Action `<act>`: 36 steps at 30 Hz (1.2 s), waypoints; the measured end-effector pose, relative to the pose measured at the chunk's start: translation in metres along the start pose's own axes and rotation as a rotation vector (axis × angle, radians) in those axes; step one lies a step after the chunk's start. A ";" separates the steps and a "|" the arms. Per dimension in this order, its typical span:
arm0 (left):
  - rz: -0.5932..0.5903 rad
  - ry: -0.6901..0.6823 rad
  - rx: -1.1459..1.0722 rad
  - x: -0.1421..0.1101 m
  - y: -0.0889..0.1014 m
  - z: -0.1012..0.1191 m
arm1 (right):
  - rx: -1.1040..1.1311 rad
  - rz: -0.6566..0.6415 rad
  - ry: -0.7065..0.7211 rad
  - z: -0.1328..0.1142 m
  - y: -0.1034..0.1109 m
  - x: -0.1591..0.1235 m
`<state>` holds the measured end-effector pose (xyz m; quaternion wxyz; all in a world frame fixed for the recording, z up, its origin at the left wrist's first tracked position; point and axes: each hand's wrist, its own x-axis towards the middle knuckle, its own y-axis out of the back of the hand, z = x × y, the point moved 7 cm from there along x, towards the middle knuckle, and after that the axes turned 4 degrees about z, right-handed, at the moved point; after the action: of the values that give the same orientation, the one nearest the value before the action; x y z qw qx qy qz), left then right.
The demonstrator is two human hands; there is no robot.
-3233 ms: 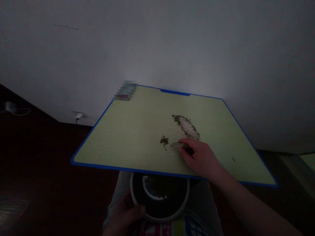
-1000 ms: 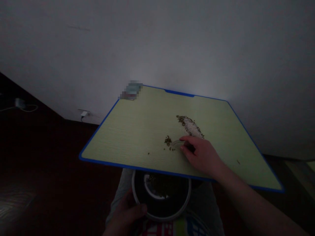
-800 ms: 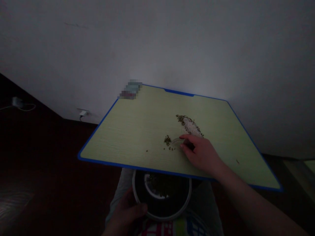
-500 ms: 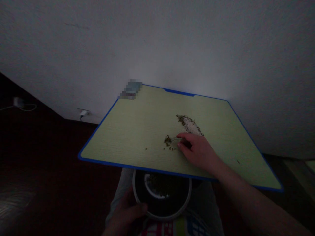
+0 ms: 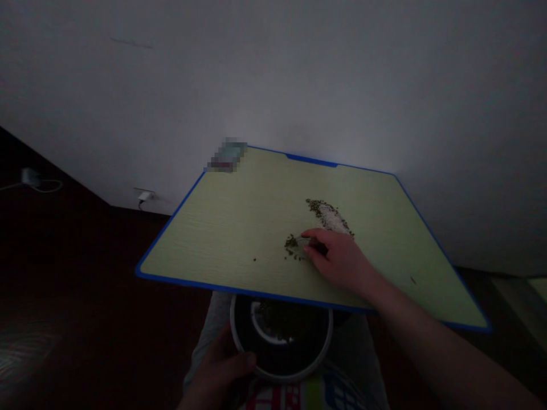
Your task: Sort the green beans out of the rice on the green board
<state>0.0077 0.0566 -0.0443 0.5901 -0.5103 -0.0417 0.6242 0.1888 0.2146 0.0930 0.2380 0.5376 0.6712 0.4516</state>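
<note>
My left hand (image 5: pixel 226 367) grips the near left rim of a dark bowl (image 5: pixel 299 364) with a pale rim, thumb over the edge. Dark green grains, perhaps mung beans (image 5: pixel 282 320), lie inside it. Above the board, my right hand (image 5: pixel 337 256) is closed, thumb and fingers pinching a small clear rounded piece (image 5: pixel 304 242) whose full shape is hidden. Touching or close to its left edge is a small heap of green grains (image 5: pixel 292 244). Just beyond the hand lies a strip of white grains (image 5: pixel 331 217), like rice, bordered by green ones.
The pale yellow-green board (image 5: pixel 222 228) has a blue edge and overhangs the bowl's far part. A blurred-out item (image 5: pixel 228 156) lies at its back left corner. Behind stands a white wall (image 5: pixel 273 74) with a plugged-in charger (image 5: pixel 146 197). One stray grain (image 5: pixel 254 259) lies left of the heap.
My right hand has shifted slightly left with the clear piece, toward the small heap of green grains. My left hand and the bowl stay in place.
</note>
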 end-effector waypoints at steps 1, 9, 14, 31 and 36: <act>0.001 0.001 0.001 0.001 0.002 -0.001 | 0.000 -0.006 0.008 -0.001 0.000 0.000; -0.012 0.004 -0.002 0.000 0.001 -0.001 | -0.018 -0.035 0.057 -0.014 -0.008 0.003; 0.051 0.019 0.023 -0.003 0.002 0.001 | -0.001 -0.063 0.108 -0.025 -0.016 0.008; 0.116 0.037 -0.053 -0.007 0.005 0.001 | 0.058 -0.321 0.431 -0.066 -0.039 0.024; 0.073 0.026 -0.079 -0.006 -0.001 0.002 | 0.113 -0.246 0.387 -0.050 -0.021 0.014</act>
<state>0.0056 0.0537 -0.0392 0.5466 -0.5425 -0.0400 0.6366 0.1333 0.2098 0.1010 0.1277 0.3676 0.7890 0.4755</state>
